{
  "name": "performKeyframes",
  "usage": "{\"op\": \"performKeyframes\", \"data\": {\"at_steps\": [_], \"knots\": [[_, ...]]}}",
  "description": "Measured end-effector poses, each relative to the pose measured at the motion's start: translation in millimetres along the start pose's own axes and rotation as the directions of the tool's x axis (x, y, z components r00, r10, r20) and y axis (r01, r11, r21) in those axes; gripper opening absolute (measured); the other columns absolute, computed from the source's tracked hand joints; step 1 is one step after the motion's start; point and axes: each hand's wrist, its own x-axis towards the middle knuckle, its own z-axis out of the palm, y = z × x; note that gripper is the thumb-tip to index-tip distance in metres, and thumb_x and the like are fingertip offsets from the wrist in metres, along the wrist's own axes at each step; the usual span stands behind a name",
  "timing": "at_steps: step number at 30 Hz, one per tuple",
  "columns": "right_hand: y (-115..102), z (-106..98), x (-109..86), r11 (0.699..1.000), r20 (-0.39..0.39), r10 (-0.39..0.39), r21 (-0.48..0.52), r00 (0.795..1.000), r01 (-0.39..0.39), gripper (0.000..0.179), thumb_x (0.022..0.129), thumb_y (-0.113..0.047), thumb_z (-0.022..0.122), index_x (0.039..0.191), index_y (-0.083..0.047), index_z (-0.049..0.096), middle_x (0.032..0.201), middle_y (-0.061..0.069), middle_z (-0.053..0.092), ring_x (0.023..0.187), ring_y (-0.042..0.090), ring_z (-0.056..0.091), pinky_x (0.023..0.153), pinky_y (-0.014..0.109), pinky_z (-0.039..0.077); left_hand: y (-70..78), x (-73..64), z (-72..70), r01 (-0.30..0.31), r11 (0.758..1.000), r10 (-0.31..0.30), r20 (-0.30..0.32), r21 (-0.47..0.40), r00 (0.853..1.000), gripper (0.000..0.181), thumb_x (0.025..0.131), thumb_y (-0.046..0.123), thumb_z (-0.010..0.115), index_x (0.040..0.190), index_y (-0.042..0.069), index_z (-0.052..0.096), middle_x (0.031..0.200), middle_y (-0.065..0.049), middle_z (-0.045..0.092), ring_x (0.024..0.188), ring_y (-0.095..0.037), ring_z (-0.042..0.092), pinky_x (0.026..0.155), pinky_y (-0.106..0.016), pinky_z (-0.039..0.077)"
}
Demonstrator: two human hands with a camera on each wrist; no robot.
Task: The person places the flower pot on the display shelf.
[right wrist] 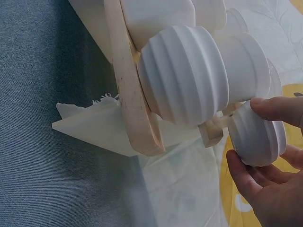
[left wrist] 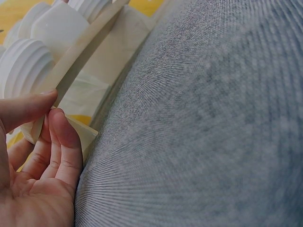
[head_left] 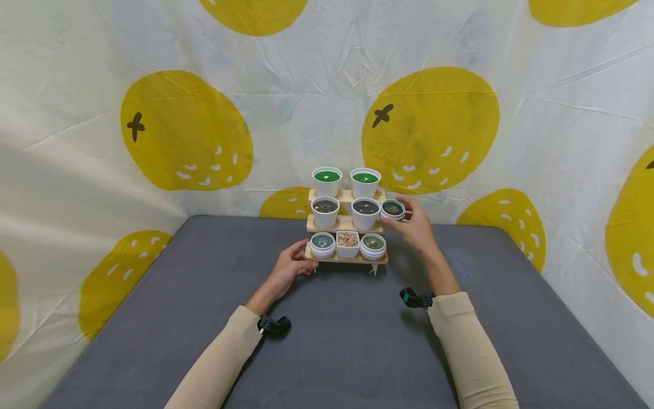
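Note:
A three-tiered wooden stand holds small white pots in rows. My left hand pinches the left end of its lowest board, thumb on top and fingers beneath. My right hand grips a small ribbed white pot with dark green contents, between thumb and fingers. That pot is beside the right end of the middle tier, close to a white pot with dark filling. On the lowest tier stand two ribbed pots, the right one nearest my right hand, with a square pot between them.
Two white pots with bright green filling, one at the right, stand on the top tier. Another dark-filled pot is on the middle tier. A grey cloth-covered table lies under the stand. A fruit-printed curtain hangs behind.

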Motion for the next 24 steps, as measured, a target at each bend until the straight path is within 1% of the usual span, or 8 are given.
{"op": "performKeyframes", "data": {"at_steps": [6,8,12,14,16,21,24], "knots": [[-4.0,1.6,-1.9,1.0,0.017,0.016,0.001,1.0,-0.016,0.076,0.092,-0.018,0.079,0.155,-0.004,0.04,0.151,0.026,0.048,0.131,0.043,0.055,0.089,0.028,0.048,-2.0,0.8,-0.6,-0.011,1.0,0.011,0.014,-0.001,1.0,0.077,0.087,-0.005,0.073,0.157,0.01,0.043,0.091,0.002,0.073,0.075,-0.012,0.067,0.067,-0.024,0.057],[-4.5,2.8,-1.4,1.0,0.02,0.015,-0.003,1.0,-0.015,0.076,0.091,-0.017,0.079,0.155,-0.003,0.04,0.15,0.027,0.049,0.13,0.044,0.055,0.089,0.027,0.048,-2.1,0.7,-0.7,-0.015,1.0,0.015,0.018,0.004,1.0,0.078,0.087,-0.005,0.073,0.157,0.01,0.042,0.091,0.003,0.073,0.075,-0.012,0.067,0.068,-0.024,0.057],[-5.2,6.7,-0.5,1.0,0.025,0.004,-0.017,1.0,-0.004,0.074,0.09,-0.016,0.08,0.152,-0.002,0.042,0.147,0.028,0.052,0.127,0.043,0.057,0.084,0.021,0.048,-1.8,-0.3,-1.2,-0.013,1.0,0.013,0.02,0.007,1.0,0.078,0.088,-0.004,0.074,0.157,0.011,0.042,0.091,0.003,0.073,0.075,-0.012,0.067,0.068,-0.024,0.057],[-6.0,8.8,-0.7,1.0,0.024,-0.005,-0.02,1.0,0.005,0.073,0.09,-0.015,0.08,0.151,-0.001,0.043,0.145,0.028,0.053,0.125,0.043,0.058,0.084,0.022,0.048,-1.6,-0.7,-1.4,-0.01,1.0,0.01,0.02,0.006,1.0,0.078,0.088,-0.003,0.074,0.157,0.012,0.042,0.091,0.003,0.073,0.076,-0.012,0.067,0.068,-0.024,0.057],[-7.3,10.5,-1.7,1.0,0.02,-0.011,-0.025,1.0,0.012,0.073,0.089,-0.014,0.08,0.15,-0.001,0.043,0.145,0.028,0.053,0.125,0.044,0.058,0.088,0.028,0.05,-1.4,-0.8,-1.3,-0.009,1.0,0.009,0.023,0.007,1.0,0.078,0.088,-0.003,0.074,0.157,0.012,0.042,0.091,0.003,0.073,0.076,-0.012,0.067,0.068,-0.024,0.057],[-8.5,13.5,-3.2,0.999,0.013,-0.017,-0.05,1.0,0.018,0.072,0.089,-0.012,0.081,0.149,-0.001,0.044,0.144,0.029,0.053,0.126,0.045,0.059,0.1,0.05,0.053,-0.5,-1.0,-0.6,-0.009,1.0,0.009,0.023,0.008,1.0,0.077,0.088,-0.003,0.074,0.157,0.011,0.042,0.092,0.003,0.073,0.076,-0.012,0.067,0.068,-0.024,0.057],[-8.3,14.7,-3.2,0.998,0.021,-0.019,-0.064,1.0,0.02,0.072,0.088,-0.013,0.082,0.148,-0.001,0.044,0.144,0.028,0.054,0.125,0.045,0.06,0.101,0.054,0.053,-0.6,-0.5,-0.6,-0.011,1.0,0.011,0.024,0.008,1.0,0.078,0.088,-0.003,0.074,0.157,0.011,0.042,0.091,0.003,0.073,0.076,-0.012,0.067,0.068,-0.024,0.057]]}}
